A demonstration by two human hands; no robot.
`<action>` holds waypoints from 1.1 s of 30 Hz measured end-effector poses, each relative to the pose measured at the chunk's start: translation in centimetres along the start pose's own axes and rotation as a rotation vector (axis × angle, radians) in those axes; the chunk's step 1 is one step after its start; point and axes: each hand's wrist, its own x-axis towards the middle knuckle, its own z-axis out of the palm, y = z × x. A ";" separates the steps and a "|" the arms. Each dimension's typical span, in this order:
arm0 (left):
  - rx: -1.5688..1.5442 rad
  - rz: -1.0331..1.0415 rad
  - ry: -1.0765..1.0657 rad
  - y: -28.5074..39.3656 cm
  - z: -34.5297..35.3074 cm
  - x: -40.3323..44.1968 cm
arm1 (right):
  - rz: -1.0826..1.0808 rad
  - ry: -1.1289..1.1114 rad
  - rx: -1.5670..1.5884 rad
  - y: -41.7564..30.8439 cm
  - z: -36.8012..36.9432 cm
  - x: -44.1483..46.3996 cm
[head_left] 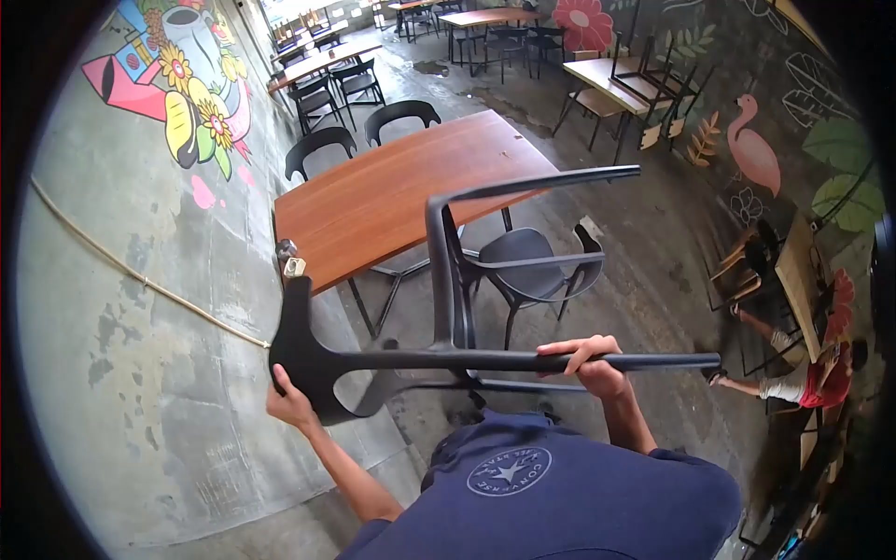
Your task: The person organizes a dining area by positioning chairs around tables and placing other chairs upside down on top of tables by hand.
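A black chair (448,280) is held sideways in front of my body, its legs pointing to the right. My left hand (290,399) grips the edge of its curved backrest at the left. Around one of the chair's legs, right of the middle, my right hand (590,363) is closed. Just beyond the held chair stands a brown wooden table (392,191) with dark metal legs. Another black chair (523,261) stands upright at the table's right side, partly hidden behind the held one.
Two black chairs (320,147) stand along the table's far left side. A painted concrete wall (121,308) rises close on the left, with a pale pipe (149,283) along it. At right, a person in red (826,378) is beside another table (798,280). More tables are farther back.
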 end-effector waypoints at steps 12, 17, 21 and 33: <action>0.131 0.691 0.152 15.7 -7.5 0.9 | 0.119 0.682 1.004 14.1 -6.8 -4.6; 0.107 0.818 0.116 18.6 -6.9 -1.7 | 0.431 1.280 0.797 20.4 -7.8 -2.3; 0.107 0.936 0.047 19.4 -6.3 -3.1 | 0.755 1.412 0.865 32.5 -14.1 -3.7; 0.286 0.756 -0.277 19.3 -0.8 -4.0 | 1.187 1.169 0.294 32.8 -10.2 -1.9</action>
